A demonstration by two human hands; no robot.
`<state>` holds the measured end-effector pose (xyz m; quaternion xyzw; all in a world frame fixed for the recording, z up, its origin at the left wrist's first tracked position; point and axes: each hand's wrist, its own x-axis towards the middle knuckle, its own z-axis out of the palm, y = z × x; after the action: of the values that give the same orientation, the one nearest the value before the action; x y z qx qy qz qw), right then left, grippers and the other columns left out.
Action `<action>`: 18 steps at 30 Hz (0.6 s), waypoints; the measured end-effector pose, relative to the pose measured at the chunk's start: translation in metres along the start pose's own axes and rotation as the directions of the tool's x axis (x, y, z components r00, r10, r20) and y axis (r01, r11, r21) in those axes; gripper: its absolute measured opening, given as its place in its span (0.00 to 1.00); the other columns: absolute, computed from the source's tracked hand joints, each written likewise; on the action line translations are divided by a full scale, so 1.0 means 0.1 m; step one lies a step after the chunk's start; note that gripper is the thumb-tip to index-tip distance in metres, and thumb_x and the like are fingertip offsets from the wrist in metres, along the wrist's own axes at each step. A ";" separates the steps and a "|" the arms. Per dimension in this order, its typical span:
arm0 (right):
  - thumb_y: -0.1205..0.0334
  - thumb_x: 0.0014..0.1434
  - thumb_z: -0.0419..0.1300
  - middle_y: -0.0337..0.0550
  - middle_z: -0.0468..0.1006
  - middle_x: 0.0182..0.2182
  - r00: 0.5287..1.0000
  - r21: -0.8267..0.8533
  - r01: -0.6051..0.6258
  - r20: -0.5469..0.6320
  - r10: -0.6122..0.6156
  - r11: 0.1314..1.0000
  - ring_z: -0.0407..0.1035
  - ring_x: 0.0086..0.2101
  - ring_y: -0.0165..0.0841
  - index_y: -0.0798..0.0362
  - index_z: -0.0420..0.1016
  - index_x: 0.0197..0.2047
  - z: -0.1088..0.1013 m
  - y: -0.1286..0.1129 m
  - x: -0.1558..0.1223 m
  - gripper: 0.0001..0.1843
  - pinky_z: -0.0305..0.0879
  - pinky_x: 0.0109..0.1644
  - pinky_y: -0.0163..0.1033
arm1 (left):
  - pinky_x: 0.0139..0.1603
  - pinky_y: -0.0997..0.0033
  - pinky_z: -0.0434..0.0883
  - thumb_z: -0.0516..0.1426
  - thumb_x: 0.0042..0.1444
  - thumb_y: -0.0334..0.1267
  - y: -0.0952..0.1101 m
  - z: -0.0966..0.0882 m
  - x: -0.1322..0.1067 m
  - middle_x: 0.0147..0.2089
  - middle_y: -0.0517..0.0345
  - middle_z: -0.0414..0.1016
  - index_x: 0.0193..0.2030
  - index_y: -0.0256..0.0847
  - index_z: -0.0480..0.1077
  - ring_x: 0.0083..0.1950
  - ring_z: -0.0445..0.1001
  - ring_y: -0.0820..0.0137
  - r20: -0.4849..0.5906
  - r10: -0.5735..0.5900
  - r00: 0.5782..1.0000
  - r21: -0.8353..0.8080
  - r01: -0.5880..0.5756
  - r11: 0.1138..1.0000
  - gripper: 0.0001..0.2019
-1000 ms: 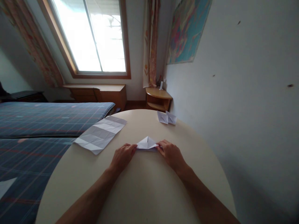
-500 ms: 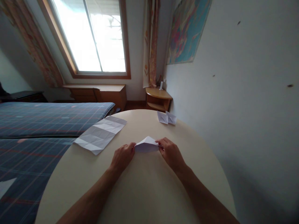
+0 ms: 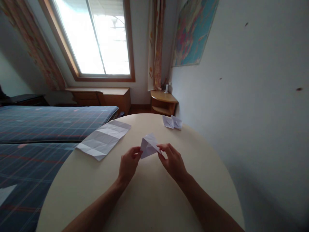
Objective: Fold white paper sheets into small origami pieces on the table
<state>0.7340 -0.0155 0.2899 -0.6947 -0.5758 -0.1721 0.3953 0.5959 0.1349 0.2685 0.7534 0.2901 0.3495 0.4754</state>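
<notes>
A small piece of folded white paper is held between both hands over the middle of the round table. My left hand pinches its left edge between thumb and fingers. At its right corner, my right hand grips the paper with thumb and fingertips. The paper is tilted, with creases and a raised peak on its far side. Part of each paper edge is hidden by the fingertips.
A creased white sheet lies at the table's left edge. Folded paper pieces stand near the far right rim. A bed with a plaid cover adjoins the table on the left; a white wall is on the right.
Both hands have turned the folded paper, and it now looks narrower and taller, with its faces tilted. The hands are slightly closer together. The other papers have not moved.
</notes>
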 end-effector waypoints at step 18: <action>0.64 0.62 0.61 0.46 0.78 0.45 0.988 0.135 0.102 0.099 -0.116 0.986 0.71 0.49 0.38 0.48 0.68 0.51 0.12 -0.14 0.02 0.14 0.69 0.53 0.45 | 0.47 0.61 0.77 0.69 0.43 0.52 0.27 0.14 -0.22 0.43 0.43 0.82 0.48 0.33 0.73 0.43 0.82 0.59 0.222 -0.245 0.944 -0.585 0.330 0.741 0.30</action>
<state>0.7186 -0.0044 0.2888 -0.6432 -0.6431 -0.1188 0.3982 0.5968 0.1008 0.2834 0.5246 0.2417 0.2968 0.7604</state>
